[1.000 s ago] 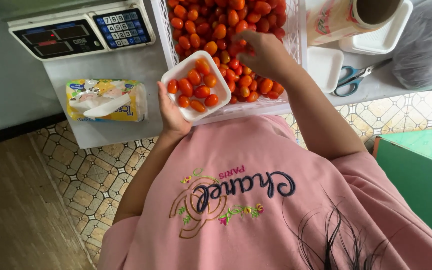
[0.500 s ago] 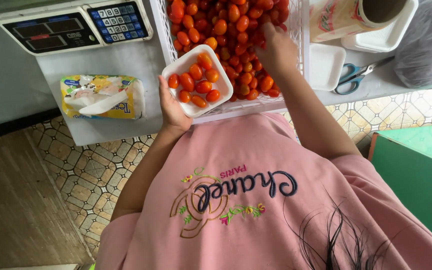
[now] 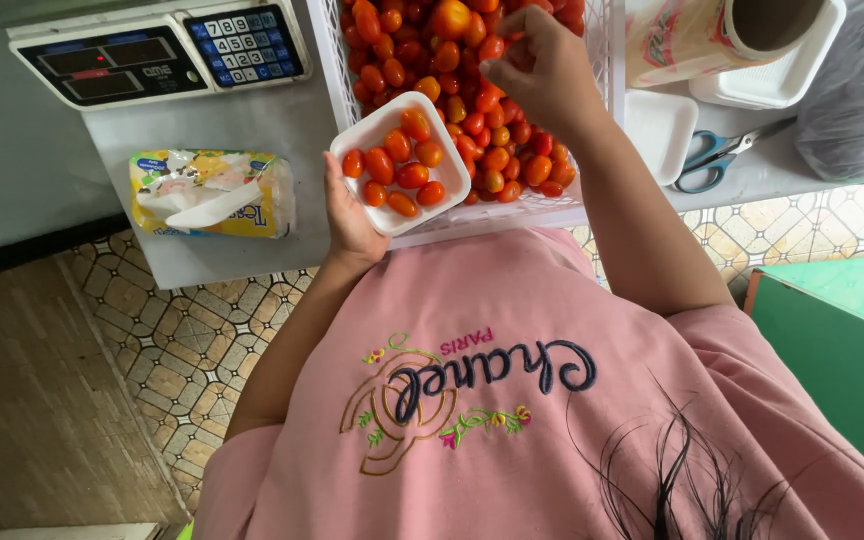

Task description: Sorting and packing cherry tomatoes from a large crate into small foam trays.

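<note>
My left hand holds a small white foam tray from below, with several red and orange cherry tomatoes in it. The tray hovers over the near left corner of a white plastic crate heaped with cherry tomatoes. My right hand reaches into the crate, fingers curled on the tomato pile; whether it grips a tomato is hidden by the fingers.
A digital scale stands at the back left. A yellow tissue pack lies on the grey counter. Spare foam trays, blue scissors, a wrap roll and a grey bag lie right. Tiled floor below.
My right hand has moved farther up into the crate's tomato pile. The tray in my left hand stays over the crate's corner and holds a few more tomatoes.
</note>
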